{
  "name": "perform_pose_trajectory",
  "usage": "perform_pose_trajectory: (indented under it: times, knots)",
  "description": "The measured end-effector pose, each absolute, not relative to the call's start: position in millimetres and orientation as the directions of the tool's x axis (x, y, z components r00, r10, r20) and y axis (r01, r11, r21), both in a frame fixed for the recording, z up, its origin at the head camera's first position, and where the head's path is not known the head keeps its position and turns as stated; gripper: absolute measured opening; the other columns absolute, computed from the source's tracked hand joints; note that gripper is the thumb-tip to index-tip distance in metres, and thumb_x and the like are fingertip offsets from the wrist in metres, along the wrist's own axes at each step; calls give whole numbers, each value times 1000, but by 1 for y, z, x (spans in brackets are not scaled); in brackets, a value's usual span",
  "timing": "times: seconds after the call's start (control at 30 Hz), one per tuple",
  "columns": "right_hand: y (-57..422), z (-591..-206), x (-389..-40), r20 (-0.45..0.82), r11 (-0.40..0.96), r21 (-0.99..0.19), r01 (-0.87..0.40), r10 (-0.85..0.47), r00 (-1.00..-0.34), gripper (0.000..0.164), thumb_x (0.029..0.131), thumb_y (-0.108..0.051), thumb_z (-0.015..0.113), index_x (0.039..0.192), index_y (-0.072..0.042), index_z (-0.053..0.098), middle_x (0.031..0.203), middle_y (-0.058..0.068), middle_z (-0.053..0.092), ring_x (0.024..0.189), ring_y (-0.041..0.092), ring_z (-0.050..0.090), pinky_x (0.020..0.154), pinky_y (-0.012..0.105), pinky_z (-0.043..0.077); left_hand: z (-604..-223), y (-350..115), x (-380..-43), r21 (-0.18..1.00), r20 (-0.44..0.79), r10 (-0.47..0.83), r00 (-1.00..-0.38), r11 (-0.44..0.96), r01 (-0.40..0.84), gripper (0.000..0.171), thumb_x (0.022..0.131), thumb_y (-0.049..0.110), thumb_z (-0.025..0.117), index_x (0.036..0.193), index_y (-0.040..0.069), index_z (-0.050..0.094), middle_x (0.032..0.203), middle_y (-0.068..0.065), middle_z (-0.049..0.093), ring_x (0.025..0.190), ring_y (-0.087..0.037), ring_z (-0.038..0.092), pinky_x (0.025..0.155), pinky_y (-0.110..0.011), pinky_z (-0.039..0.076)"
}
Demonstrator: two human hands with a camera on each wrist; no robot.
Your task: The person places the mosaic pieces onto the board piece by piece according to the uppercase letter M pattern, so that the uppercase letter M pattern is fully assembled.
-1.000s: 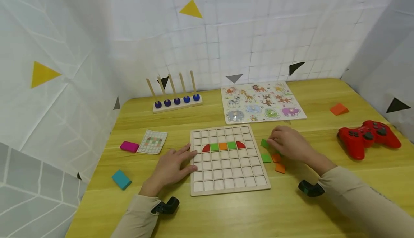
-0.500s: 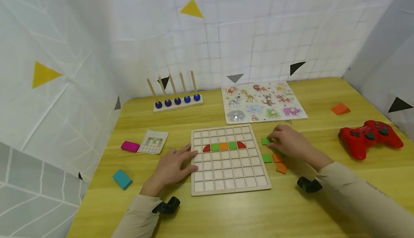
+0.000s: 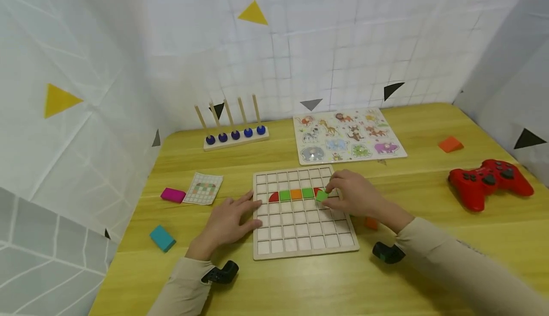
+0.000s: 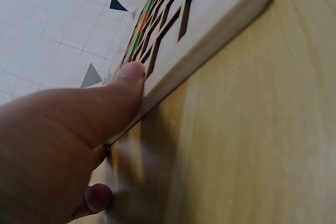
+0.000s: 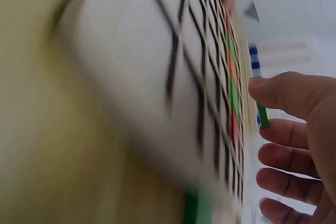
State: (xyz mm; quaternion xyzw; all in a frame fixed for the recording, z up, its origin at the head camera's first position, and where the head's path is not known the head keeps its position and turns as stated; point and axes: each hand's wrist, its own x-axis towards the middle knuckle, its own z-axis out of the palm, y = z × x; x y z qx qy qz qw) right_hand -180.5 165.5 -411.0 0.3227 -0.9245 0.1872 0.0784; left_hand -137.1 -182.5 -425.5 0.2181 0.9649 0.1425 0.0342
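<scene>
A wooden grid board (image 3: pixel 306 254) lies in the middle of the table. One of its rows bears red quarter-round tiles (image 3: pixel 273 197) at both ends, with green squares (image 3: pixel 285 195) and an orange square (image 3: pixel 296 195) between them. My left hand (image 3: pixel 225 220) rests at the board's left edge; in the left wrist view its thumb (image 4: pixel 123 85) lies on the frame. Over the board's right side, my right hand (image 3: pixel 358 194) pinches a green square tile (image 3: pixel 321 196) between thumb and fingertip. It overlaps the right red tile in the head view. Past the wrist shows an orange tile (image 3: pixel 371 223).
A pattern card (image 3: pixel 202 188), a magenta block (image 3: pixel 173 195) and a teal block (image 3: pixel 162 238) lie on the left. Behind are a peg stand with blue beads (image 3: pixel 236 138) and an animal puzzle (image 3: pixel 349 137). A red game controller (image 3: pixel 476 192) and orange wedge (image 3: pixel 450 144) sit right.
My right hand has moved left from the loose tiles to above the board, carrying a green square tile. The left hand stays at the board's edge.
</scene>
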Motion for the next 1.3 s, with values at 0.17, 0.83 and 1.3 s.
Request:
perform_pose_trajectory:
  times: [0.17,0.83,1.3]
  knots:
    - [122,-409,-176,309,643,-245,-725,-658,-687,22,81,-33,81,89,-13,76,89,0,66,81,16,60,71,32,50,-427,-182,-138,281,6,437,-899,862,421,50,92,48,63,137,28,59,154,-2,45,85,-19,50,66,-27,34]
    - [67,-418,-179,278,637,-204,-744,-691,-668,21,83,-35,79,89,-15,79,85,-1,63,78,14,55,70,31,47,-428,-176,-137,250,0,391,-920,891,379,55,89,57,63,138,33,58,155,3,45,95,-24,54,66,-31,38]
    - [64,-415,-177,239,657,-248,-712,-670,-702,23,83,-35,79,93,-14,79,87,-1,63,80,14,54,70,30,45,-429,-177,-138,246,-12,389,-921,894,375,56,89,59,61,139,35,56,156,5,43,88,-18,50,65,-28,35]
